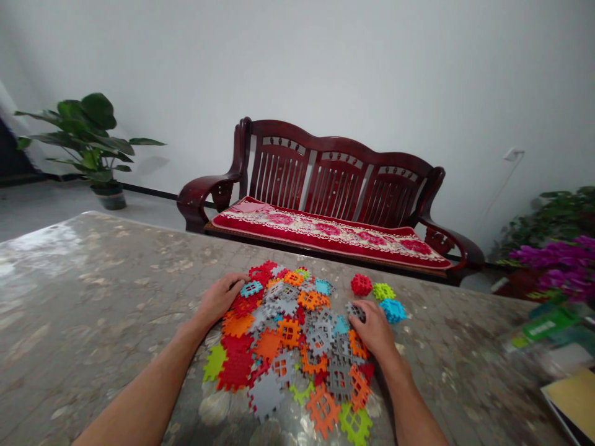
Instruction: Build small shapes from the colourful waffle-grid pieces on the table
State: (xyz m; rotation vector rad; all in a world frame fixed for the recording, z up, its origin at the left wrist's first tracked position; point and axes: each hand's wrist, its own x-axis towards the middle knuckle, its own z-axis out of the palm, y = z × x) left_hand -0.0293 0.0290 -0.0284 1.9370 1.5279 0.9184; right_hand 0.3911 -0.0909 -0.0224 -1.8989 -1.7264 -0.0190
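Observation:
A loose heap of toothed plastic building tiles in red, orange, grey, blue and lime lies on the table, with several window-cut ones such as an orange tile (289, 333). At the heap's far left edge rests my left hand (220, 298), fingers bent and slightly apart, fingertips beside a blue window tile (251, 288); nothing shows between them. On the right side, my right hand (373, 324) pinches a dark grey window tile (356, 312) between thumb and fingers. Just beyond it sit a red cube (361, 285), a lime cube (383, 292) and a blue cube (393, 311).
The patterned tabletop (116, 297) spreads under everything. Behind it stands a dark wooden bench (332, 179) with a red floral cover. A potted plant (100, 142) is at left; purple flowers (562, 263), a green package (551, 325) and a yellowish box (574, 399) are at right.

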